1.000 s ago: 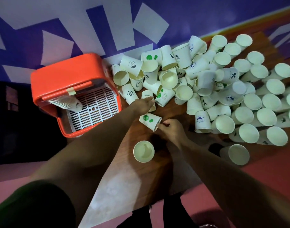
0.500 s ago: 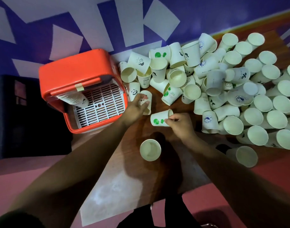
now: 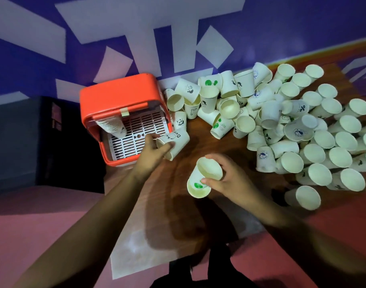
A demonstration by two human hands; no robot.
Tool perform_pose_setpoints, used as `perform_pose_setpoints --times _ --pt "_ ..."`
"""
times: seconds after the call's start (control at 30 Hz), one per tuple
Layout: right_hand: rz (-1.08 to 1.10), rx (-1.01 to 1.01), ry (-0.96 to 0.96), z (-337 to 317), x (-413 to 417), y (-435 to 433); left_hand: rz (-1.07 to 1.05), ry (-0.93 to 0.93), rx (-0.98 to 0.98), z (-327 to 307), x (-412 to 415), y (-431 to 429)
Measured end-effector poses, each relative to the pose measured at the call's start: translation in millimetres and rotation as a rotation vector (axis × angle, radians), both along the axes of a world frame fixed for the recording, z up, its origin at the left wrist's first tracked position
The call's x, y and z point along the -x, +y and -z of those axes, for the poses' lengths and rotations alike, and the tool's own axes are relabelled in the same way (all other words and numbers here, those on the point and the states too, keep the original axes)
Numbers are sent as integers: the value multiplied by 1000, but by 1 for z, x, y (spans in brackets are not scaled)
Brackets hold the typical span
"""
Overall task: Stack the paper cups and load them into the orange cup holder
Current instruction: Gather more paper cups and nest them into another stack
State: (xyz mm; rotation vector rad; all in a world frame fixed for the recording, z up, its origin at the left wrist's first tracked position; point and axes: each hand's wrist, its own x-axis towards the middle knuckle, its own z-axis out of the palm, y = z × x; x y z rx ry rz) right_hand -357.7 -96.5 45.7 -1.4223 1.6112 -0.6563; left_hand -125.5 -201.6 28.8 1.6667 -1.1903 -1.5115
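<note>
My right hand grips a green-dotted paper cup, set into an upright cup on the wooden table. My left hand holds a tilted cup with black lettering near the front right corner of the orange cup holder. Inside the holder, a stack of cups lies on the white slotted grid. A big pile of loose paper cups covers the table's right and far side.
A purple wall with white shapes runs behind the table. A dark box stands left of the holder. Pink floor lies below the table's near edge. One cup stands apart at the front right.
My right hand carried the green-dotted cup back toward me and set it into the upright cup. My left hand lifted a lettered cup out of the pile beside the holder.
</note>
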Motion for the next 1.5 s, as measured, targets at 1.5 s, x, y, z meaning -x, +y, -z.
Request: perform_pose_setpoints --times 1.5 --pt "566 -231 705 77 196 119 925 -387 276 39 201 100"
